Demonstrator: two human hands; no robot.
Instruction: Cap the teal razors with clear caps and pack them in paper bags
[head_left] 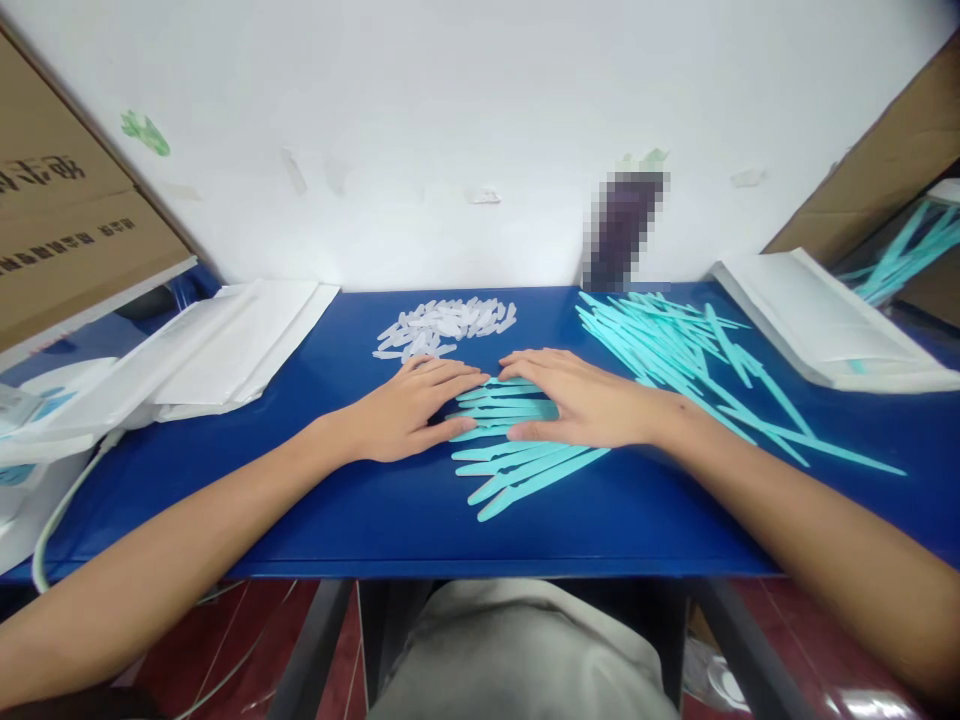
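Several flat turquoise strips [536, 465] with narrowed, rounded ends lie side by side in a fanned row on the blue tabletop. My left hand [409, 408] rests at their left ends, fingers stretched toward the strips and thumb apart. From the other side my right hand [574, 400] lies over the strips' right part, its fingers extended and thumb spread. The fingertips of both hands come close together at the row's far end. Beyond my left hand is a pile of small whitish translucent pieces [450, 320]. To the right, more turquoise strips [675, 345] lie in a loose heap.
White envelopes or sheets [247, 345] lie at the left, by a cardboard box [75, 200] and a white cable [71, 500]. A white padded envelope [832, 320] is at the right. A white wall [420, 150] rises behind the blue table [337, 530].
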